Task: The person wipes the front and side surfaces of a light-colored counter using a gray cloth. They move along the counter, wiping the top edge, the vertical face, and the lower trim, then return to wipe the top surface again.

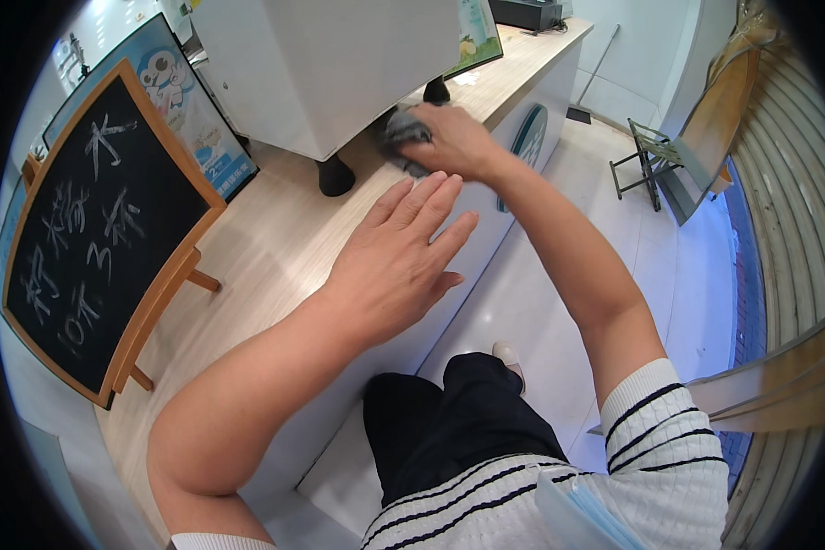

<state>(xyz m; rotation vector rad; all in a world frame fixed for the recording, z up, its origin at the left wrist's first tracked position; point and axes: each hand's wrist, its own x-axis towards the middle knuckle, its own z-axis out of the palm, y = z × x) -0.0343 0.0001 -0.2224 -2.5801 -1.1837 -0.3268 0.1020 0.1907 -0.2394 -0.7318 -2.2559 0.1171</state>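
A bunched grey cloth [405, 137] is gripped in my right hand [457, 141], at the front edge of a wood-grain counter [275, 247]. Part of the cloth reaches under a white boxy appliance [316, 69] that stands on black feet [335, 176]. My left hand [402, 254] hovers palm down by the counter's edge, fingers somewhat spread and holding nothing. Its fingertips come close to the cloth in the picture; I cannot tell whether they touch it.
On the counter at left stands a wood-framed chalkboard [103, 227] bearing writing, with a poster board [185, 117] behind. A black device [526, 12] sits at the counter's far end. A folding stool [650, 161], a long-handled dustpan [581, 110] and a roller shutter [790, 172] are at right.
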